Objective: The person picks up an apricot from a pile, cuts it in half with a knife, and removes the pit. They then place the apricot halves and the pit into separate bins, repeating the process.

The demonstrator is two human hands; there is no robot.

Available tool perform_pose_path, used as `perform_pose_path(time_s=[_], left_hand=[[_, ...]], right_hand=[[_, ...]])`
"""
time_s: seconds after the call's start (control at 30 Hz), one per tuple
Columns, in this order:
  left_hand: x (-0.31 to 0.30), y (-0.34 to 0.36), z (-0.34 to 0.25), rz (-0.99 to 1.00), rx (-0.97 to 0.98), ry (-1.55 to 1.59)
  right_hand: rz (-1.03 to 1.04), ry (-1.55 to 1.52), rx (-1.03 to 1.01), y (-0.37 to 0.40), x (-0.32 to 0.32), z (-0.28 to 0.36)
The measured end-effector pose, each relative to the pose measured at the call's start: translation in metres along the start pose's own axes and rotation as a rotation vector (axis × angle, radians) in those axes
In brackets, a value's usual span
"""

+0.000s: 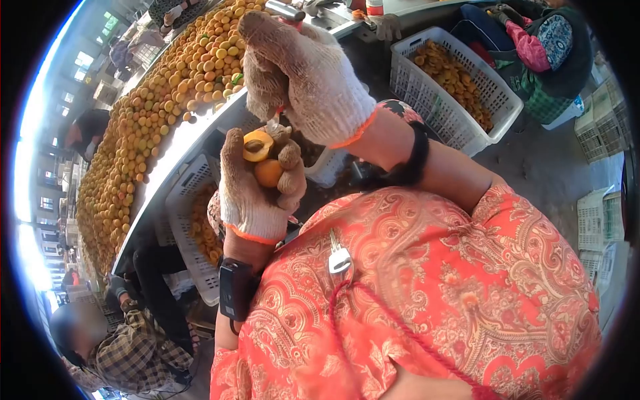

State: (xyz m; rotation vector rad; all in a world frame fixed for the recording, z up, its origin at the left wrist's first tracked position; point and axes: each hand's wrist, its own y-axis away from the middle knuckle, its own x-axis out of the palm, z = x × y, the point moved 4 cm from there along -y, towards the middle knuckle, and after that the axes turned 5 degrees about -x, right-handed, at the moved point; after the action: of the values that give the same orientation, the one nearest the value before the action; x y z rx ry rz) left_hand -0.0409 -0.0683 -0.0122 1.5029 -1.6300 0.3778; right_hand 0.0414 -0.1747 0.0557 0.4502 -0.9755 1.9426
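My left hand (260,190), in a soiled white knit glove with an orange cuff edge, is closed around an apricot. A cut apricot half (257,146) shows its dark hollow, and a rounded apricot piece (269,173) sits just below it in the same fingers. My right hand (303,83), gloved alike, makes a fist just above. From its lower side a small red-handled tool (275,122) pokes down close to the cut fruit; most of the tool is hidden in the glove.
Apricots (160,107) cover the metal table (177,143) to the left. A white crate (177,200) with apricot halves stands below its edge; another crate (493,137) with halves is at the right. A person in plaid (137,353) sits lower left, another person (550,50) upper right.
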Motion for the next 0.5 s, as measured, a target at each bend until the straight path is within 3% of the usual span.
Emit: perform_pose_path(time_s=[0.2,0.27,0.4,0.5], left_hand=[[0.002,0.002,0.006,0.130,-0.020,-0.043],[0.002,0.006,0.008,-0.070,0.023,0.000],[0.004,0.003,0.010,-0.011,-0.028,0.007],[0.000,0.003,0.009,-0.118,-0.021,0.026]], right_hand=[[0.035,-0.171,0.033,0.003,-0.003,-0.005],[0.035,-0.197,0.072,0.005,-0.001,-0.004],[0.082,-0.166,0.133,0.008,-0.001,-0.002],[0.132,-0.145,0.134,0.007,-0.001,-0.008]])
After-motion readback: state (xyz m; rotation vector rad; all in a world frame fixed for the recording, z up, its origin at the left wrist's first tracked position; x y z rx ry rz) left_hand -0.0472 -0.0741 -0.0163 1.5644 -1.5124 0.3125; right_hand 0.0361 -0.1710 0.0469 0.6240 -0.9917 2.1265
